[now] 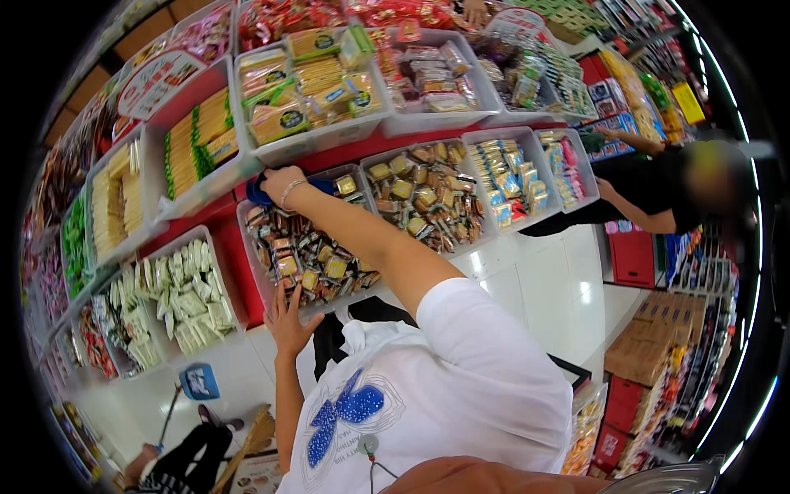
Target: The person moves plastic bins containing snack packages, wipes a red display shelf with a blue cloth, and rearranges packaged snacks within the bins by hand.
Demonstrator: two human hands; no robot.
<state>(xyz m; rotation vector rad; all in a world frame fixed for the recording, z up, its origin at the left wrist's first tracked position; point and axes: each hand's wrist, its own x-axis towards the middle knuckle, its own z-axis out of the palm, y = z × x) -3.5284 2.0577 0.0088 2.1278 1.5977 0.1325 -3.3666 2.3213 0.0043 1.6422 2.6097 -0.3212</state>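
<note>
My right arm stretches across a clear plastic bin (247, 262) full of small wrapped snacks (317, 267) in brown and yellow packets. At the bin's far left corner, my right hand (282, 184), with a bracelet at the wrist, is closed on a dark blue cloth (258, 194) and presses it near the rim. Part of the cloth also shows beyond the wrist; the fingertips are partly hidden. My left hand (290, 323) rests at the bin's near edge, fingers spread, with nothing in it.
A bin of white-green packets (189, 296) stands left; a bin of blue-yellow packets (506, 177) is right. Higher bins of biscuits (313, 90) line the back. A person in black (658, 185) stands right. At lower left, another person (189, 461) is near a blue dustpan (199, 381).
</note>
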